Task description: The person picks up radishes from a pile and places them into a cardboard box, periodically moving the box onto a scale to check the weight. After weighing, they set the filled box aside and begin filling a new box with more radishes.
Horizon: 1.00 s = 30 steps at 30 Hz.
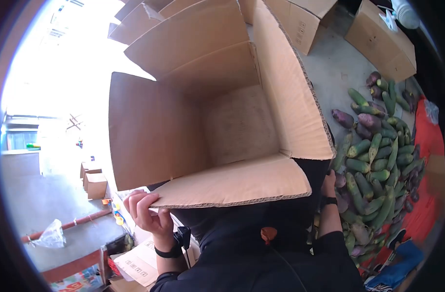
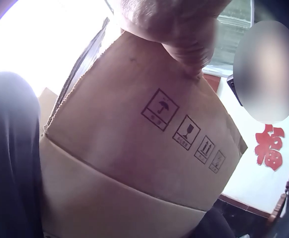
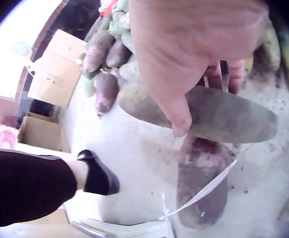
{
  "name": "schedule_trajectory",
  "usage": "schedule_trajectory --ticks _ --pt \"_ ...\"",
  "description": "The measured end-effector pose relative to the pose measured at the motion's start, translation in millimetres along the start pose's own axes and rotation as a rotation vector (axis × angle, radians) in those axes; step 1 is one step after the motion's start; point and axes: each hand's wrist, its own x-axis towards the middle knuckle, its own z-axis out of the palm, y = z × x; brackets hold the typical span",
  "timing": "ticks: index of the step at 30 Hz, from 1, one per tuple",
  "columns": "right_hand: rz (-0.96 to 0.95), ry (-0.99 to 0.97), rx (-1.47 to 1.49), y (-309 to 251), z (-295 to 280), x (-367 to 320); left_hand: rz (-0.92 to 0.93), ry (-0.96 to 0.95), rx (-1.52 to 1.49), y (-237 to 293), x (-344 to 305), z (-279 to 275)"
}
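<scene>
An open-topped cardboard box [image 1: 242, 126] stands before me with its flaps spread outward, and its bottom is bare. My left hand [image 1: 147, 211] pinches the corner of the near flap [image 1: 232, 187], thumb below and fingers over the edge. Printed handling symbols mark that flap's outer face [image 2: 110, 119] in the left wrist view. At my right side, my right hand [image 3: 194, 54] grips a long green radish [image 3: 233, 116], its thumb across the near side and the fingers round the back. A purple radish [image 3: 201, 193] lies on the floor just beneath it.
To the right spreads a large heap of green and purple radishes [image 1: 378, 165], with red cloth [image 1: 429, 141] beyond. More cartons [image 1: 383, 41] stand at the back right. A foot in a black shoe [image 3: 100, 173] is on the floor, near a white plastic edge [image 3: 129, 229].
</scene>
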Motion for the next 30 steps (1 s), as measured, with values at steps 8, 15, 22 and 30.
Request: schedule_trajectory --ticks 8,15,22,30 --pt "-0.501 -0.040 0.137 -232.8 -11.7 -104.7 0.055 0.000 0.000 -4.4 -3.0 -9.1" --pt "-1.069 -0.196 0.235 -387.6 -10.8 -217.2 -0.035 0.052 0.016 -14.7 1.0 -17.8" --pt "-1.206 -0.585 0.087 -445.2 66.9 -295.4 -0.066 0.029 -0.257 -21.0 11.1 -14.2" --pt "-1.064 -0.877 -0.750 -444.9 143.7 -265.2 -0.004 0.025 -0.302 -27.8 15.0 -8.1"
